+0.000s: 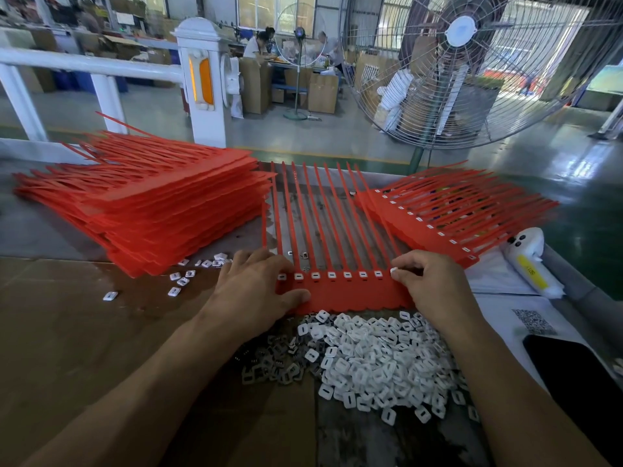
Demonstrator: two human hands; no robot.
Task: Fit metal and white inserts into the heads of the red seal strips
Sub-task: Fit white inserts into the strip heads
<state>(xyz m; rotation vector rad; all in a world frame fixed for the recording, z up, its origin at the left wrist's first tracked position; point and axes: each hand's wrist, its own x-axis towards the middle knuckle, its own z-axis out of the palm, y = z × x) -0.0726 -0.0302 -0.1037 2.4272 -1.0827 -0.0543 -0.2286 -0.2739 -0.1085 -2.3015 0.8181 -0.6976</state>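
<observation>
While pinning the red seal strip sheet (340, 291) flat on the table (67, 332), left hand (256, 291) lies spread, fingers straight, thumb pressing the sheet's scalloped near edge at about 9 o'clock of the row of heads. Right hand (428, 284), at 3 o'clock of that row, pinches a white insert (393, 271) between thumb and forefinger at the last head on that side. Seven heads to its left already showing white; whether metal sits beneath cannot be told.

Only the head view to go by. Supply at 6 o'clock: pile of white inserts (381, 358), with darker metal inserts (269, 365) on its 9 o'clock flank. Unfilled stack (151, 203) at 10 o'clock, finished stack (445, 214) at 2 o'clock, fan (472, 62) beyond at 1 o'clock.

Probably light, thin, springy plastic; tails likely to flop, so best held down by the solid band below the heads, never by the tails. Inserts tiny, smooth, easily flicked away; best pinched by the edges, squared over the socket, then pressed home.
</observation>
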